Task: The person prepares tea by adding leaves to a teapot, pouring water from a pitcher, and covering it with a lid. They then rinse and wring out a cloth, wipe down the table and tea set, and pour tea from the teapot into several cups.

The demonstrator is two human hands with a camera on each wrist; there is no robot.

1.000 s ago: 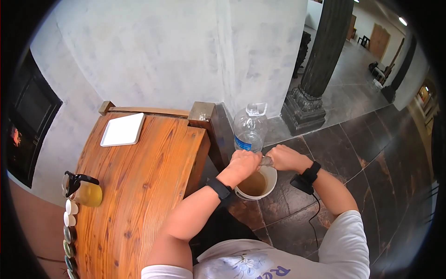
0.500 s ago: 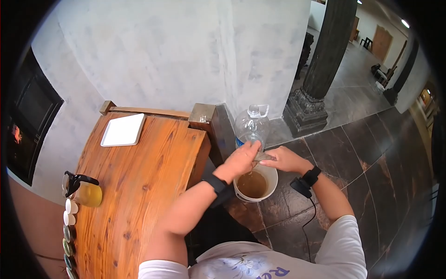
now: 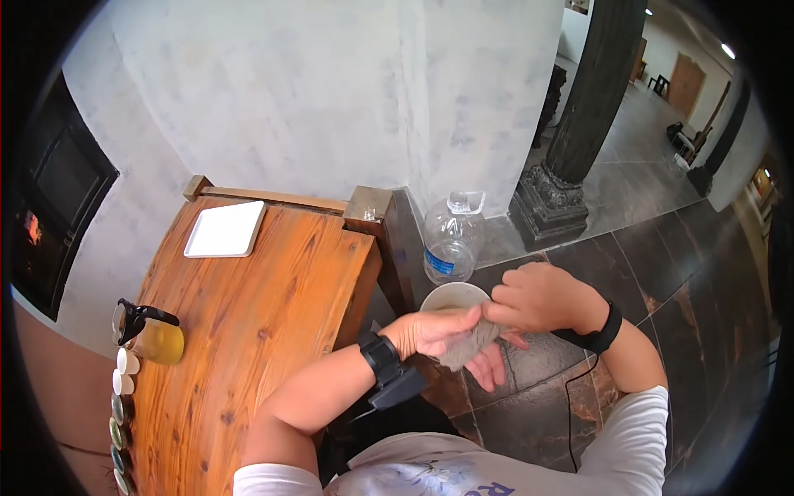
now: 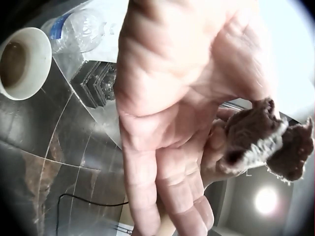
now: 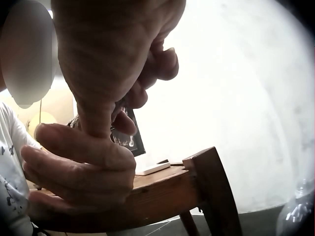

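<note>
A damp grey cloth (image 3: 470, 349) is bunched between both hands, its frayed folded edge (image 4: 256, 142) large in the left wrist view. My left hand (image 3: 438, 331) lies palm up, thumb across the cloth, its other fingers stretched out beneath. From above, my right hand (image 3: 542, 298) pinches the cloth with curled fingers; in the right wrist view the cloth is mostly hidden behind the hands. Just behind them on the floor stands a white bucket (image 3: 434, 299), partly covered in the head view. Brown water shows inside it in the left wrist view.
A large clear bottle (image 3: 453, 240) with a blue label stands behind the bucket. On the left, the wooden table (image 3: 273, 314) bears a white tray (image 3: 225, 230), a glass pitcher (image 3: 161, 341) of yellow liquid and several cups. A dark cable (image 3: 571, 413) hangs from the right wrist.
Both hands moved from over the bucket toward the body. The twisted cloth loosened and spread. My left hand turned palm up, its fingers straightening out.
</note>
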